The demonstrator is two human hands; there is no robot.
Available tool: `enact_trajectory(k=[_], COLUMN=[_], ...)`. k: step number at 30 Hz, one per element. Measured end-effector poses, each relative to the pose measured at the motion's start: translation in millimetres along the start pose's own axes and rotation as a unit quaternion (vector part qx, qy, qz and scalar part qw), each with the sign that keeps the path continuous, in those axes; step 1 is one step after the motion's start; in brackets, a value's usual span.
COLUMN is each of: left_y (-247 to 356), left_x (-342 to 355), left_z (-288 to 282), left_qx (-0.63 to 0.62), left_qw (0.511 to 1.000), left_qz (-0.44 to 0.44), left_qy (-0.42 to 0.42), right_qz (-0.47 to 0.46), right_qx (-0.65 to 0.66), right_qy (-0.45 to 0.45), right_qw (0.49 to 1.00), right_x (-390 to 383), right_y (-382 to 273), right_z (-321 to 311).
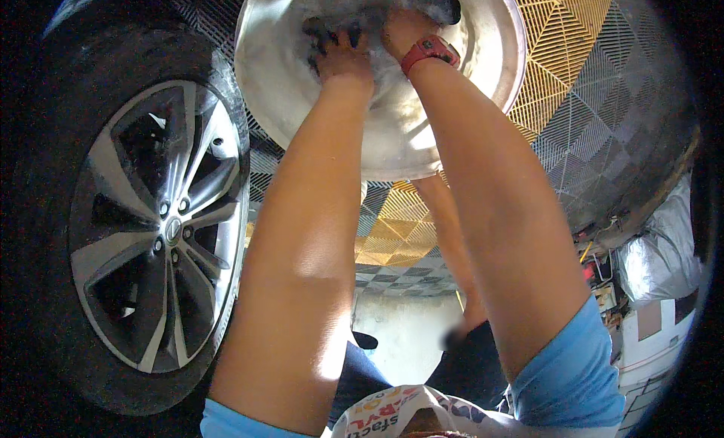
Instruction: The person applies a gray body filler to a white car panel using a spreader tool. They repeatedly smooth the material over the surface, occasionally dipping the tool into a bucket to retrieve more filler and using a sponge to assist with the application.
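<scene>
Both of my hands reach down into a wide, round metal basin (275, 98) at the top of the head view. My left hand (343, 59) is in the left half of the basin, fingers spread, with dark patches between and around them. To its right, my right hand (407, 29) bends inward, and its fingers are lost in a murky grey area. A red wristwatch (431, 55) is on my right wrist. Just beyond that hand, a black rounded object (446, 5) rests near the basin's far right side. What lies under my hands is too blurred to name.
A car wheel (173, 230) with a grey and black alloy rim stands close on my left. Grey and yellow slatted floor tiles (556, 49) surround the basin. My bare leg (446, 234) shows behind it. A silvery cover (658, 249) lies at the right.
</scene>
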State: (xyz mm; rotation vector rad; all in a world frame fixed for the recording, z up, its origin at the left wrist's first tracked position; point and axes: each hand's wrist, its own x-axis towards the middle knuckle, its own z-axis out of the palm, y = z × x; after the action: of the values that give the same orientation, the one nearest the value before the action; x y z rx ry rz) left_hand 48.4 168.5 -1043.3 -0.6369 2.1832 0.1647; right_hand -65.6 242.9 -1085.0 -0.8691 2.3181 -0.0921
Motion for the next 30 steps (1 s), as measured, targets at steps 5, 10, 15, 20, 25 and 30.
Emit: enact_trajectory(k=[5, 10, 15, 20, 25, 30], left_y=[7.5, -20.9, -57.0, -74.3, -117.5, -163.0], left_x=[-27.8, -176.0, -340.3, -459.3, -539.1, -652.1], left_z=[-52.9, -163.8, -236.0, -311.0, -404.4, -581.1], left_qx=[-0.219, -0.495, -0.876, -0.972, -0.952, -0.563], left_qw=[0.965, 0.868, 0.461, 0.206, 0.284, 0.709], left_qz=[0.015, 0.042, -0.103, 0.092, 0.110, 0.219], left_qy=[-0.141, -0.015, -0.100, -0.064, -0.001, 0.364], right_qz=[-0.034, 0.070, 0.143, 0.102, -0.002, -0.106], right_qx=[0.087, 0.565, 0.721, 0.693, 0.755, 0.657], right_qy=[-0.140, -0.064, -0.092, -0.032, 0.031, 0.189], right_qw=[0.986, 0.820, 0.672, 0.713, 0.655, 0.722], right_x=[7.9, -102.3, -229.0, -296.7, -370.2, -386.0], right_y=[34.9, -0.7, -31.1, -80.2, -199.9, -322.7], right_z=[-25.4, -119.8, -256.4, -338.7, -442.6, -492.3])
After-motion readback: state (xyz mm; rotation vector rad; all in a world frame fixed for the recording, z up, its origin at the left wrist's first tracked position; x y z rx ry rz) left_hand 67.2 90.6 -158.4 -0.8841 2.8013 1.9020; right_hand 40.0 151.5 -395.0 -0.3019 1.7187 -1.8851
